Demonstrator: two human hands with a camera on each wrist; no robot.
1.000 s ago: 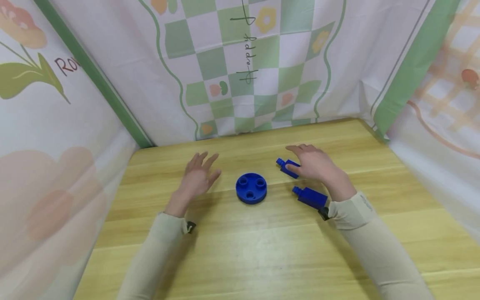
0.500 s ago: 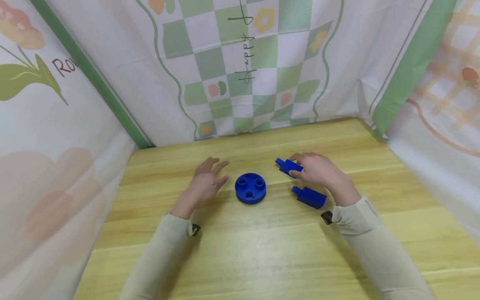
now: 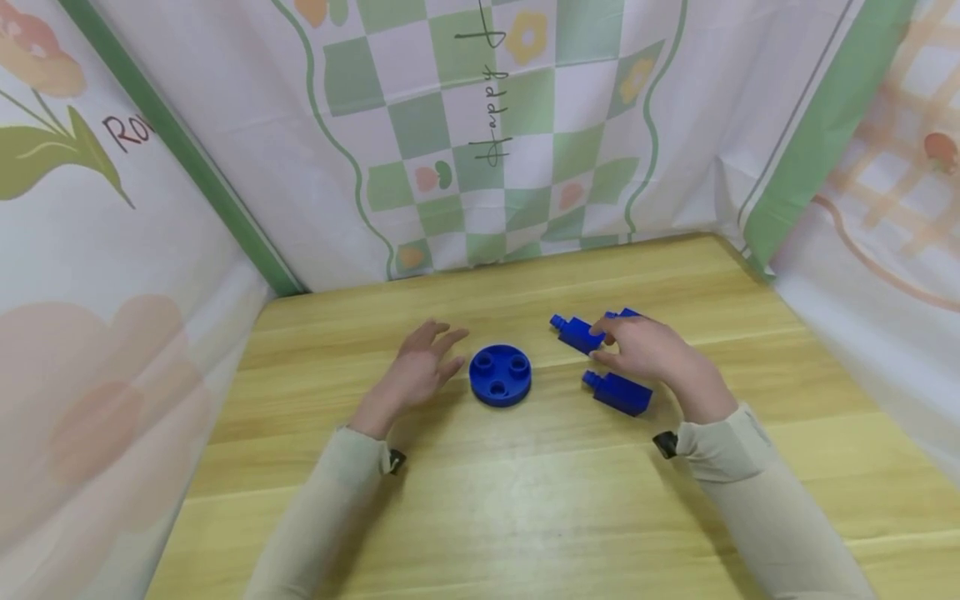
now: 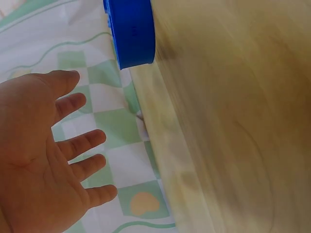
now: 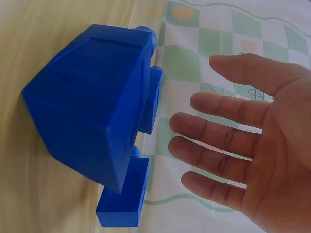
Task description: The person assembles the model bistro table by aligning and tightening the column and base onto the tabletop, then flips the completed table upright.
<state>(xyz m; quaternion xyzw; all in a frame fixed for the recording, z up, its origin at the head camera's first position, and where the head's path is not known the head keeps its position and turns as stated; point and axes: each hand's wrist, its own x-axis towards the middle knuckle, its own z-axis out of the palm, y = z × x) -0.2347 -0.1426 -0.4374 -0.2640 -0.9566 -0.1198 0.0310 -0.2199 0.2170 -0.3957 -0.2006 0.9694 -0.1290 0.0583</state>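
Note:
A round blue disc (image 3: 501, 377) with three raised sockets lies mid-table. To its left hovers my left hand (image 3: 416, 367), fingers spread and holding nothing; the left wrist view shows the disc's side wall (image 4: 133, 34) apart from the hand. Three blue rectangular blocks with narrow threaded necks lie to the right: a middle block (image 3: 579, 335), a nearer block (image 3: 618, 395) and a far block (image 3: 627, 313), partly hidden by my right hand (image 3: 648, 346). That hand is over the middle block's right end, its fingers loosely extended. In the right wrist view, the palm is bare.
The wooden table (image 3: 510, 500) runs up to a patterned cloth wall (image 3: 480, 192) at the back. Printed cloth also hangs along the left and right sides. A small black device (image 3: 665, 444) sits at the right cuff, another (image 3: 396, 461) at the left.
My left hand has moved right, closer to the disc. My right hand has drawn back to the right, and the far block now shows behind it. The disc and blocks look unmoved.

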